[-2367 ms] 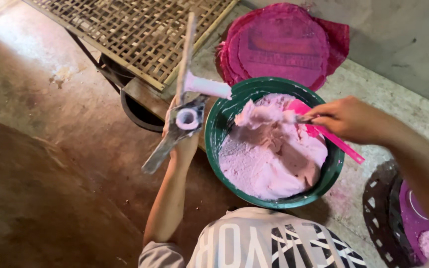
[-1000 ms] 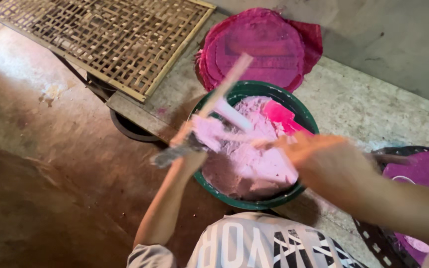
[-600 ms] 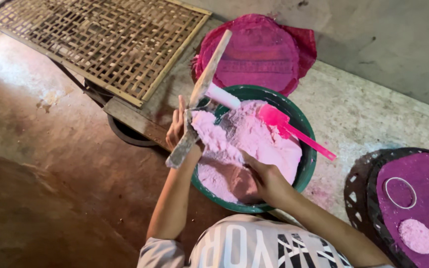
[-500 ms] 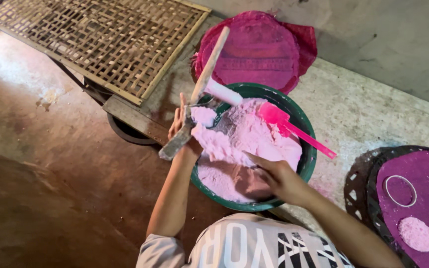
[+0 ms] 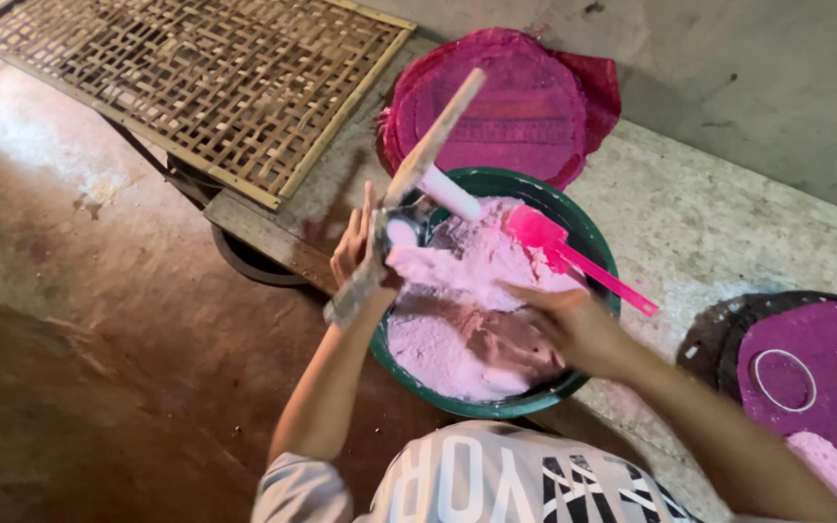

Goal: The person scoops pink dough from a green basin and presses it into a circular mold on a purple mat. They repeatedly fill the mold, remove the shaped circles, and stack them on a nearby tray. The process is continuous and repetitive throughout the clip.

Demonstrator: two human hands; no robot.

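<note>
A green basin (image 5: 593, 237) full of pale pink dough (image 5: 457, 310) sits on the concrete in front of me. My left hand (image 5: 356, 247) grips a long dough-crusted wooden stick (image 5: 418, 169) with a white tube piece (image 5: 448, 194) fixed to it, held slanted over the basin's left rim. My right hand (image 5: 573, 324) reaches into the basin, fingers on the dough. A pink plastic spatula (image 5: 573, 257) lies in the basin with its handle sticking out over the right rim.
A woven bamboo rack (image 5: 196, 77) lies at the upper left. A stack of magenta round mats (image 5: 515, 97) sits behind the basin. At the right edge is a dark round tray (image 5: 719, 334) with a purple sheet (image 5: 825, 358) and a ring on it.
My right hand let go of the pink spatula, swept across and came down onto the dough. The left hand kept the stick and raised it more upright.
</note>
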